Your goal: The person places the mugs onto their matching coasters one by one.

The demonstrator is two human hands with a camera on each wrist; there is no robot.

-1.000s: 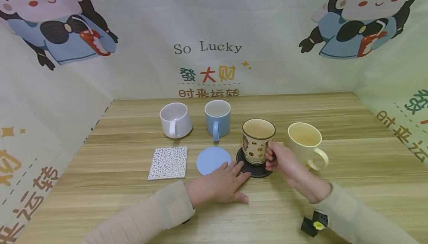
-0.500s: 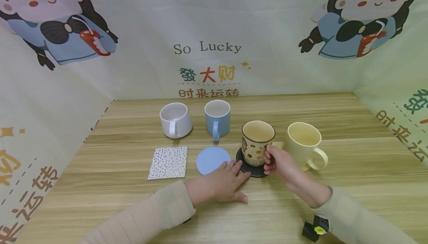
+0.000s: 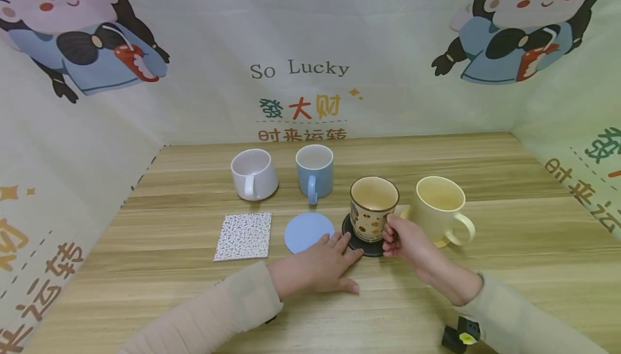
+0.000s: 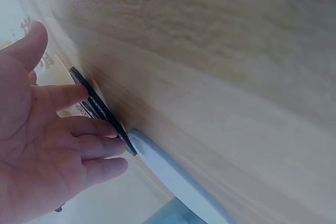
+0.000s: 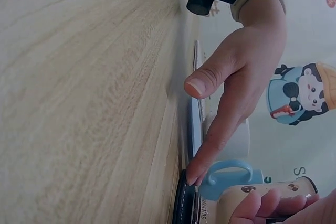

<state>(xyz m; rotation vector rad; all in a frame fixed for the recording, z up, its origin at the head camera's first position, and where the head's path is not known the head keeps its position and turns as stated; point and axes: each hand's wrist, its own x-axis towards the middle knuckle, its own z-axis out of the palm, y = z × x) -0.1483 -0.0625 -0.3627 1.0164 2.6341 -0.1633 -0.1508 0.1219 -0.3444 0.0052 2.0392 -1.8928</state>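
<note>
A cream mug (image 3: pixel 365 220) with a dark rim and small printed figures is upright over a round black coaster (image 3: pixel 358 245), apparently resting on it. My right hand (image 3: pixel 412 243) grips the mug at its right side, where the curled fingers hide the handle. On the left, my left hand (image 3: pixel 322 268) lies palm down with its fingers stretched out. Its fingertips touch the coaster's near left edge, as the left wrist view also shows with the black coaster (image 4: pixel 102 109). Fingers of the right hand (image 5: pixel 281 208) show beside the mug in the right wrist view.
Close right of the right hand stands a yellow mug (image 3: pixel 440 211) on a yellowish coaster, mostly hidden. A white mug (image 3: pixel 259 179) and a blue mug (image 3: pixel 320 179) stand farther back. In front of them lie a speckled square coaster (image 3: pixel 243 236) and a round blue coaster (image 3: pixel 306 230).
The right hand and the cream mug have come down slightly and a little toward me over the black coaster. The left hand keeps its place at the coaster's edge.
</note>
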